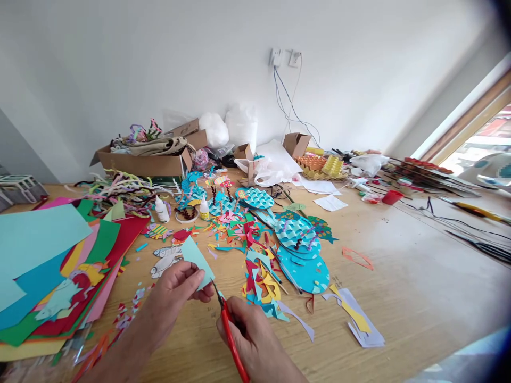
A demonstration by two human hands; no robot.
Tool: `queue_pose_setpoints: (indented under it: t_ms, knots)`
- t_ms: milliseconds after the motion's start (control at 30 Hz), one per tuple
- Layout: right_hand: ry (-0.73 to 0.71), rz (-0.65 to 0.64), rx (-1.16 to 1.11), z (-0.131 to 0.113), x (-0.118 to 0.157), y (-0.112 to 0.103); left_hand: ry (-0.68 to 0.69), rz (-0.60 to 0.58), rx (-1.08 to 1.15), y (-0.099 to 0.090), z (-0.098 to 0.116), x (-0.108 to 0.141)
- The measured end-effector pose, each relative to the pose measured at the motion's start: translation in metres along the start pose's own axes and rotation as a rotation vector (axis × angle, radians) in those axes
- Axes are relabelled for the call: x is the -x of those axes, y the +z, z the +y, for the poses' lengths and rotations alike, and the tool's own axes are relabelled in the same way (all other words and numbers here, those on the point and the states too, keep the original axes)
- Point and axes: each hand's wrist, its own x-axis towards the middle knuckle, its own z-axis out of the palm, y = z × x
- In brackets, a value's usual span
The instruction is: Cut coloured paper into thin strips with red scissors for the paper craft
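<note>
A pale mint-green strip of paper is pinched between the thumb and fingers of my left hand. My right hand is wrapped round the red handles of a pair of scissors. Their dark blades point up and left, with the tips at the paper's lower right corner; whether they touch it I cannot tell. Just beyond my left hand lie black-and-white fish cutouts. Coloured paper scraps are scattered to the right of the strip.
Coloured paper sheets are stacked at the left. Two white glue bottles stand mid-table near a heap of pipe cleaners. Blue fish-shaped crafts lie right of centre. A cardboard box is against the wall; a red cup is farther right.
</note>
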Motion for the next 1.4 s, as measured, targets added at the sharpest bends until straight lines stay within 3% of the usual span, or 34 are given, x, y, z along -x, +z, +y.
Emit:
queue_pose_setpoints:
  t_ms: [1000,1267,1400]
  knots:
    - [-0.061,0.003,-0.032,0.012,-0.002,0.004,-0.054,-0.034,0.060,0.001,-0.007,-0.001]
    - [-0.042,-0.010,-0.008,0.011,-0.002,0.005,-0.017,0.008,0.058,-0.001,-0.004,0.001]
    - [-0.031,-0.010,-0.004,0.010,-0.001,0.005,-0.020,-0.041,0.052,-0.001,-0.007,0.000]
